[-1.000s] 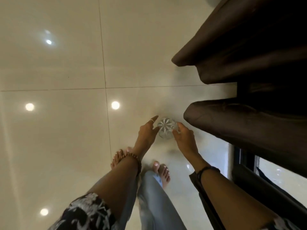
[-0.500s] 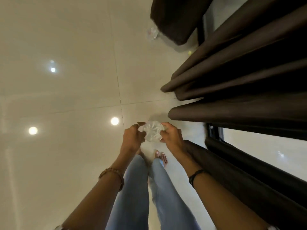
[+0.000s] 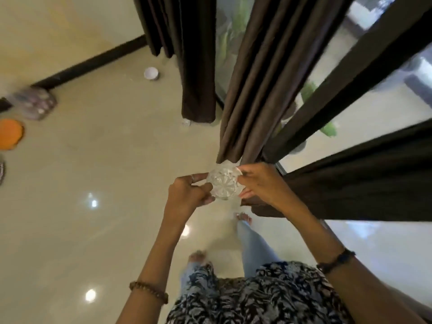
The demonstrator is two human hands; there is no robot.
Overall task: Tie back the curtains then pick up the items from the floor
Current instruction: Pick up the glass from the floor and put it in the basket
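Note:
A clear cut-glass bowl [image 3: 223,184] with a star pattern is held up in front of me, between both hands. My left hand [image 3: 187,196] grips its left rim with thumb and curled fingers. My right hand [image 3: 259,184] pinches its right rim. Just behind the bowl hangs a gathered brown curtain [image 3: 257,90]. A second brown curtain [image 3: 187,54] hangs farther back, and a third [image 3: 362,178] crosses on the right. On the floor lie a white cup [image 3: 151,73], a small clear object [image 3: 186,122] at the far curtain's foot, an orange plate [image 3: 9,134] and a clear plastic tray [image 3: 35,102].
Glossy cream floor tiles [image 3: 105,160] spread to the left. A dark skirting board [image 3: 93,59] runs along the far wall. Glass doors with dark frames [image 3: 346,85] stand on the right behind the curtains. My bare feet [image 3: 243,217] are below the bowl.
I have risen from the floor with the glass bowl held in both hands. The view has lifted, so the far floor, its scattered items and the glass doors now show.

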